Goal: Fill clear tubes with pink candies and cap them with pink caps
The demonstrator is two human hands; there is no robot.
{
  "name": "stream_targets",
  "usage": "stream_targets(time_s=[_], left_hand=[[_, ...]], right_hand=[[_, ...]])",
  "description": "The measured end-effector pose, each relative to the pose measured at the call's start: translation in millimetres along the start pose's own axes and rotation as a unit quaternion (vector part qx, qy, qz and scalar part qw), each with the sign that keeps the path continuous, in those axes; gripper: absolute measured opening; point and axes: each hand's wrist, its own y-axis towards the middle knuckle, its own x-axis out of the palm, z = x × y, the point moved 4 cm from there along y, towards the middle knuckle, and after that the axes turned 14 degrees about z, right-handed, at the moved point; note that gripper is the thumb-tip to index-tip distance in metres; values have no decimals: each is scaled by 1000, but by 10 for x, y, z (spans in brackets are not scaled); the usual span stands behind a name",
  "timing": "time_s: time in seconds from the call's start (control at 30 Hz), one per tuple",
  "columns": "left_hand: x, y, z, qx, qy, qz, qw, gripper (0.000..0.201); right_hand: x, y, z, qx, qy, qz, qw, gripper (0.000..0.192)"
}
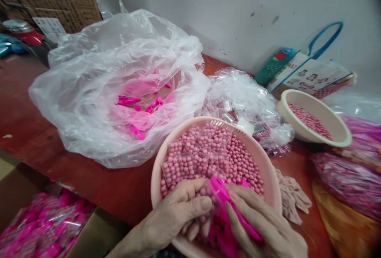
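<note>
My left hand (175,214) pinches a small clear packet of pink beads (204,198) between thumb and fingers. Bright pink plastic pieces (222,200) are gripped in my right hand (262,222), pressed up against that packet. Both hands are over the near side of a pale pink plastic basin (156,182). Inside the basin, filled bead packets (177,167) lie on the left and middle, with loose pink beads (244,162) on the right. The exact shape of the pink pieces is partly hidden by my fingers.
Behind the basin sit an open clear plastic bag (89,103) with pink pieces inside and a heap of clear small bags (241,91). A cream bowl (285,119) of beads stands right. Lower left, a cardboard box (98,234) holds pink packed goods. A wall rises behind.
</note>
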Motion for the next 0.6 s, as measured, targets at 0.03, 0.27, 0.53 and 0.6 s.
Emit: stream_targets(time_s=[0.03,0.27,0.53,0.6], left_hand=[[3,0,0,4,4,-2,1000,27],[12,-23,20,27,49,4,998,31],[-5,-39,56,48,103,30,993,28],[11,-50,72,52,112,28,992,28]], right_hand=[[8,-17,10,17,15,7,1000,19],[51,-104,43,100,97,43,989,26],[0,-149,-25,36,27,26,999,25],[-33,-160,9,67,40,19,997,24]])
